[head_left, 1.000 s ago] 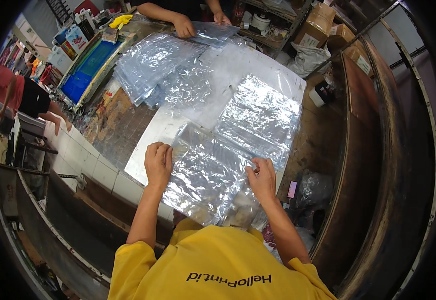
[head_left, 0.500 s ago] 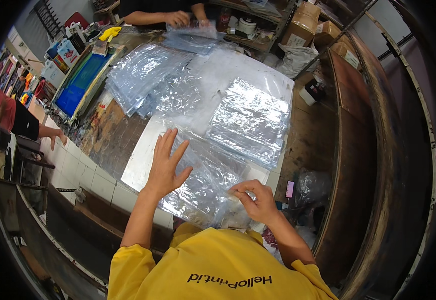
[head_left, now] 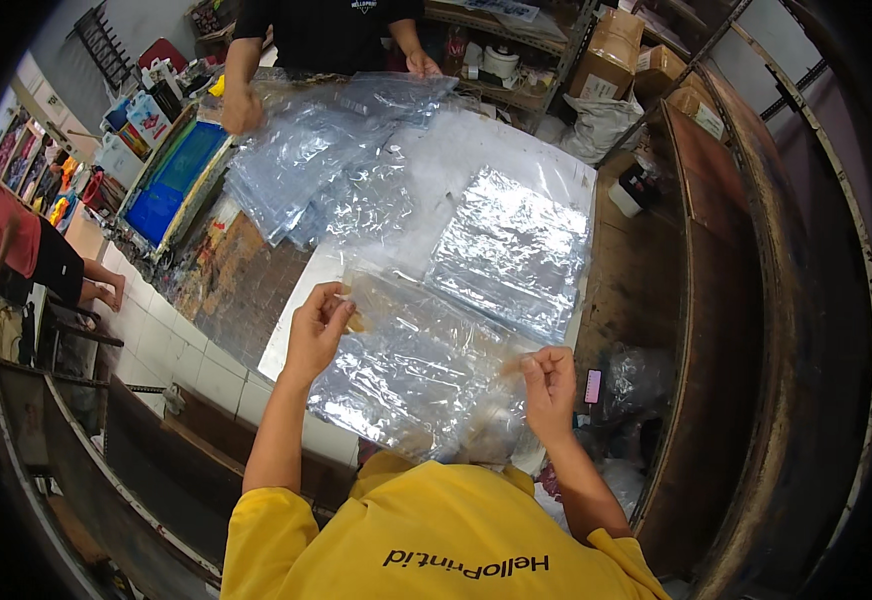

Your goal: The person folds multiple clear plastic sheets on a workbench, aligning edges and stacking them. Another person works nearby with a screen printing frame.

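The far side of the bench [head_left: 256, 300] bent toward the rim of the picture, and the small goods on the shelves there were too small for us to tell. Our own chest hid the near end of the clear plastic bag [head_left: 406, 365], and how many sheets lay in it we could not make out.

Our left hand [head_left: 316, 325] was closed in a pinch on the left corner of the bag, thumb against fingers. Our right hand [head_left: 548, 382] pinched its right edge in the same way. The bag hung between both hands over the near edge of the bench, just before a flat pile of shiny bags [head_left: 516, 250] on the white sheet [head_left: 516, 150].

Half a second earlier our left hand lay flat and spread on the bag; now it gripped the corner. At the far edge a second person's hands [head_left: 241, 110] held another heap of bags [head_left: 306, 170].
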`<state>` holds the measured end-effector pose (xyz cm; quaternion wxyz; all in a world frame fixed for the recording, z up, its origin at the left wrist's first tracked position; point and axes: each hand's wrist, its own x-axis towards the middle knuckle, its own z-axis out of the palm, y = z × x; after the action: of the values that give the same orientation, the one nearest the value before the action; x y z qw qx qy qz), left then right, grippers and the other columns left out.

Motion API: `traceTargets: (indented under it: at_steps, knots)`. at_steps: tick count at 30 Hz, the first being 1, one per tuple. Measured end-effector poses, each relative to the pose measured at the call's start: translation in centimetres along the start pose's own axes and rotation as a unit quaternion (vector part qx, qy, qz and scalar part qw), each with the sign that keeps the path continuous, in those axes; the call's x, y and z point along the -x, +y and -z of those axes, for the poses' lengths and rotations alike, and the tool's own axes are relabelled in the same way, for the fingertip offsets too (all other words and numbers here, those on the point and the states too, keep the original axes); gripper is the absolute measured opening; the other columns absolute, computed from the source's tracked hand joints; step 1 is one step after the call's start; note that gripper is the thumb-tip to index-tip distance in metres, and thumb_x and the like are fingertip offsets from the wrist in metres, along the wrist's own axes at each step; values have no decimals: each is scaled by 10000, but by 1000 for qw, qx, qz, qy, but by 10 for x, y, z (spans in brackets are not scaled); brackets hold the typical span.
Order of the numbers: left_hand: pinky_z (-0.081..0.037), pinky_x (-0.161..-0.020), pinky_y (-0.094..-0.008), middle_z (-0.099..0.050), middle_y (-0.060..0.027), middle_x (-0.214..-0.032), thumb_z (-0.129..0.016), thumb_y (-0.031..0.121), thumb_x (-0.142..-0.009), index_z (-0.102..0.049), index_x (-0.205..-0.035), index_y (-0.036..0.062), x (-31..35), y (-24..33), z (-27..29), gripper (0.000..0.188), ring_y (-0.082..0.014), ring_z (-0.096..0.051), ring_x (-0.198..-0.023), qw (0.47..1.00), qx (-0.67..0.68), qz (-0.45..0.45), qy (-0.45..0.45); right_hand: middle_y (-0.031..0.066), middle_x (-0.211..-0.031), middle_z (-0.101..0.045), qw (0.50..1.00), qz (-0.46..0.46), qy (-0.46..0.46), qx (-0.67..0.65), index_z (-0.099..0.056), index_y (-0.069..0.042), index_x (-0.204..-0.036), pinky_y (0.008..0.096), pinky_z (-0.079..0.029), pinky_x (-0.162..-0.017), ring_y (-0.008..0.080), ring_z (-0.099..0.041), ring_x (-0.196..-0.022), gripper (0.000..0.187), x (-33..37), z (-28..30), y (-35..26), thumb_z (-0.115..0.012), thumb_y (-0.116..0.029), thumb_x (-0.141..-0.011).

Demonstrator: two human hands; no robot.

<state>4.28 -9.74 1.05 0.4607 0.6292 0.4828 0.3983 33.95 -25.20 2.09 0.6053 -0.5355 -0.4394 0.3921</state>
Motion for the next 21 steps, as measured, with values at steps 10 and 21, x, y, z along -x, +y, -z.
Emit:
traceTargets:
  at_steps: [10,21]
  knots:
    - [-503,-808,-313,-640,-122,-976,-523,91,-1005,-496,-1038,20,23,19,4,83,-186,-642,-872,990,120,-68,28,108,-1017,-634,998,32,15,47,-470,-37,-1093,318,-487,-861,200,-631,-864,160,-3,2,21,-561,-39,-962]
    - [-393,-518,-215,-519,-15,-727,-491,144,-1030,-462,-988,64,-8,77,16,94,-74,-468,-566,971,138,-118,154,49,-861,-685,921,-170,-339,92,-663,-18,-1051,262,-488,-693,92,-613,-805,195,-11,1,-6,-692,-143,-903]
